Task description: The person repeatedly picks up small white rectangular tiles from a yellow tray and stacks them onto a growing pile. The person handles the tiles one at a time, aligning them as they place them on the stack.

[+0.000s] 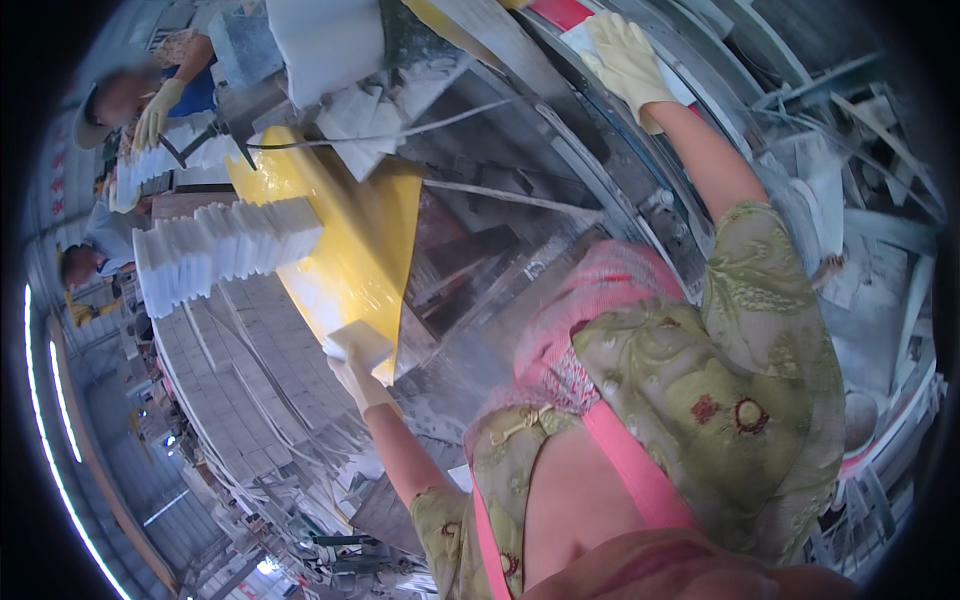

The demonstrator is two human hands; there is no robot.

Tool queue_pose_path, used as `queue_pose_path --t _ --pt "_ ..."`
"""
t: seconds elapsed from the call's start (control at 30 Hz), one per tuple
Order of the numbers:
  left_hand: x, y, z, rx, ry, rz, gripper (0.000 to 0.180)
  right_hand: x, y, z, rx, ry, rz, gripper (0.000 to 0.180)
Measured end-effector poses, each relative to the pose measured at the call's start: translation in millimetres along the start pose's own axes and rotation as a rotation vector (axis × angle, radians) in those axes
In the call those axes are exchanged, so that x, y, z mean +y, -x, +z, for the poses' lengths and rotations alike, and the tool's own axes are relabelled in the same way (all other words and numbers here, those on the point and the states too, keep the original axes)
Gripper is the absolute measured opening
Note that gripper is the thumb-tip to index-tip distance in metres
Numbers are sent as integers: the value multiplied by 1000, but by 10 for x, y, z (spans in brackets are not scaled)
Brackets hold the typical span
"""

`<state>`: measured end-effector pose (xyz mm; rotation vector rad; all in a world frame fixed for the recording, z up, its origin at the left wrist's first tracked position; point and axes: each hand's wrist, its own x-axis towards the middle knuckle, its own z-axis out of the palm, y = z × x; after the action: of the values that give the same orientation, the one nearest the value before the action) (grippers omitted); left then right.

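My left hand (pixel 353 378), in a pale glove, grips a small white square tile (pixel 366 342) beside the lower end of a yellow sheet (pixel 345 275). My right hand (pixel 622 62), also gloved, is stretched out at the upper right. Its fingers lie flat over a white piece (pixel 681 88) on a long machine bed, and most of that piece is hidden beneath the glove. A long row of thin white tiles (pixel 225 250) stands on edge at the left, reaching onto the yellow sheet.
Broken white slabs (pixel 365 125) and a large white block (pixel 325 45) lie beyond the sheet. A dark cable (pixel 400 133) crosses above it. Stacked grey blocks (pixel 240 360) fill the left. A co-worker's gloved hand (pixel 157 112) is near more tiles at the upper left.
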<state>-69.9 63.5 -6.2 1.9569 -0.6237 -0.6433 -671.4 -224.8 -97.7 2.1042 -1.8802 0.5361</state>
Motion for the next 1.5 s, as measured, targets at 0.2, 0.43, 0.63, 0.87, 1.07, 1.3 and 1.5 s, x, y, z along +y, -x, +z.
queue_pose_path --t 0.2,0.43,0.63,0.87,1.07,1.3,1.5 --pt "94 124 62 -25 -72 56 65 294 1253 -417 -20 -35 7 54" --pt "304 373 162 21 -194 59 66 858 2056 -1756 -547 -301 -112 87" --pt "295 359 161 48 -305 69 66 209 2637 -1919 -483 115 -7 101" --pt "232 306 137 -2 -201 111 60 256 2352 -1663 -256 118 165 61" --pt "244 335 146 18 -192 95 62 291 1700 -1477 -134 204 -158 69" --pt "262 327 137 26 -113 54 65 388 1472 -1304 -349 150 -284 68" --pt "244 313 144 -13 -38 98 66 301 1413 -1261 -323 207 -299 74"
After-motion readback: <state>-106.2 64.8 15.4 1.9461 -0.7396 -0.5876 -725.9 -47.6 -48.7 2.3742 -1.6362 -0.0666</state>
